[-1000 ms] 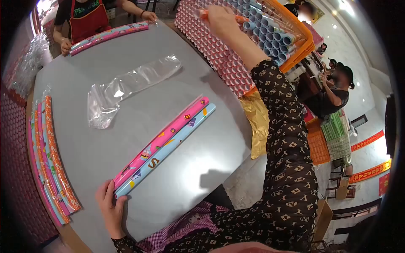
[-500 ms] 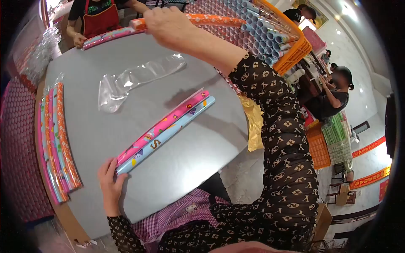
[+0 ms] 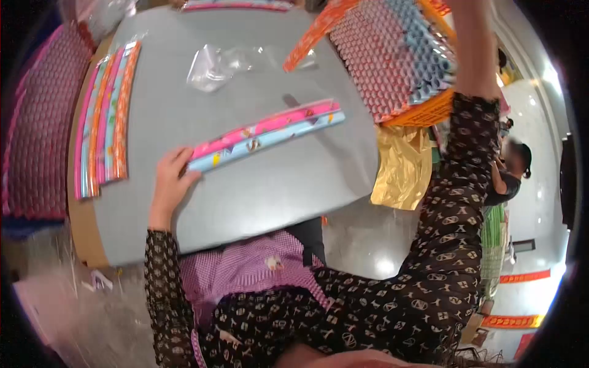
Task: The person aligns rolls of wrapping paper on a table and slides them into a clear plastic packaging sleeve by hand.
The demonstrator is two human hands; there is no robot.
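Observation:
My left hand (image 3: 172, 181) is closed round the near ends of two wrapping paper rolls lying side by side on the grey table (image 3: 257, 190). One is a pink roll (image 3: 270, 124), the other a light blue roll (image 3: 276, 136), both with printed figures. My right arm (image 3: 475, 55) reaches up past the top right edge, so its hand is out of sight. An orange roll (image 3: 316, 35) slants above the table's far right side; its upper end is cut off. Beyond the two rolls lies a crumpled clear plastic bag (image 3: 211, 67).
Several pink, blue and orange rolls (image 3: 105, 122) lie at the table's left. An orange crate (image 3: 423, 113) packed with rolls stands at the far right, with gold foil (image 3: 402, 165) below it. Another stack of rolls (image 3: 43, 129) is on the left. A person (image 3: 512, 178) is at the right.
The view has shifted. My right hand, which held an orange roll over the far table, has moved right and out of view. My left hand stays on the pink and blue rolls.

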